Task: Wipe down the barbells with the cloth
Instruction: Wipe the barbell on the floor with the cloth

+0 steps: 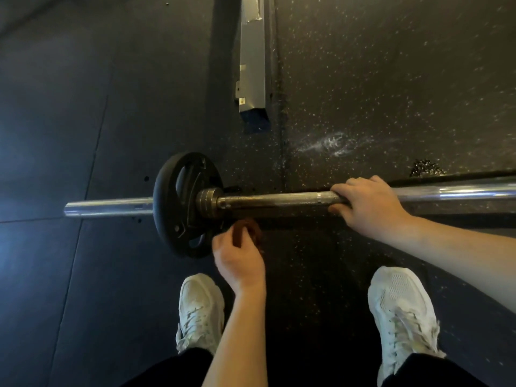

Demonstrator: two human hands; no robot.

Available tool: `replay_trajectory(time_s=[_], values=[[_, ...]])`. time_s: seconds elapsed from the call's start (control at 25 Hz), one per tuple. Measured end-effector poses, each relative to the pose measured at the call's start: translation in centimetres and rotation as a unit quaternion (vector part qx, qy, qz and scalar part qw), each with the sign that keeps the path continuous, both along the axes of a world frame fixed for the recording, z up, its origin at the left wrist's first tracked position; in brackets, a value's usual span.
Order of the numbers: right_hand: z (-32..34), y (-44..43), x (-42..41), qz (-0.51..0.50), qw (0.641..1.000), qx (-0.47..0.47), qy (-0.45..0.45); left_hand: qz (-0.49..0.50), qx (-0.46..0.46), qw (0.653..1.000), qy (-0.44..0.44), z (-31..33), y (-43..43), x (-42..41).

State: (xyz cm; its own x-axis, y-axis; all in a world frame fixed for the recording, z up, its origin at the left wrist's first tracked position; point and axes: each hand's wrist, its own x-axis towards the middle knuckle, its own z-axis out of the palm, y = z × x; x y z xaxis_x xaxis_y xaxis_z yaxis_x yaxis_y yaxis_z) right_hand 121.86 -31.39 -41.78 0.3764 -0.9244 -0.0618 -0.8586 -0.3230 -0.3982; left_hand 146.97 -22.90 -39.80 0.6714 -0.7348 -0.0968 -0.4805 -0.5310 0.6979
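A steel barbell [279, 199] lies across the floor from left to right, with a black weight plate [181, 205] on its left sleeve. My right hand [368, 205] grips the shaft to the right of the plate, fingers curled over it. Below the bar and beside the plate's lower edge, my left hand [237, 261] holds a bunched brown cloth [245, 233]. The cloth is just below the bar; I cannot tell whether it touches the plate.
My two white trainers [199, 311] [402, 317] stand on the dark rubber floor just in front of the bar. A grey metal rack foot [251, 68] runs away from me beyond the plate. White chalk marks [332, 142] lie on the speckled floor.
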Motion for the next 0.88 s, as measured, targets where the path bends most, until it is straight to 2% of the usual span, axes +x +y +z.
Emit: replay_trajectory(time_s=[0.16, 0.44, 0.56, 0.64, 0.8, 0.88], values=[[0.0, 0.2, -0.1, 0.0, 1.0, 0.007, -0.004, 0.04, -0.067, 0.997, -0.017, 1.2, -2.5, 2.0], [0.0, 0.1, 0.2, -0.011, 1.0, -0.002, 0.008, -0.027, -0.046, 0.999, -0.013, -0.6, -4.9, -0.1], [0.1, -0.1, 0.1, -0.013, 1.0, 0.001, 0.008, -0.191, -0.044, 0.976, -0.092, -0.1, -5.0, -3.5], [0.2, 0.0, 0.1, -0.01, 1.0, 0.007, 0.004, -0.264, -0.035, 0.958, -0.108, 0.2, -5.0, -3.3], [0.2, 0.2, 0.2, -0.01, 1.0, -0.006, 0.004, -0.174, 0.008, 0.978, -0.118, 0.6, -5.9, 3.1], [0.0, 0.2, 0.3, -0.016, 1.0, -0.003, 0.014, -0.168, 0.012, 0.979, -0.117, 0.6, -5.9, 2.6]])
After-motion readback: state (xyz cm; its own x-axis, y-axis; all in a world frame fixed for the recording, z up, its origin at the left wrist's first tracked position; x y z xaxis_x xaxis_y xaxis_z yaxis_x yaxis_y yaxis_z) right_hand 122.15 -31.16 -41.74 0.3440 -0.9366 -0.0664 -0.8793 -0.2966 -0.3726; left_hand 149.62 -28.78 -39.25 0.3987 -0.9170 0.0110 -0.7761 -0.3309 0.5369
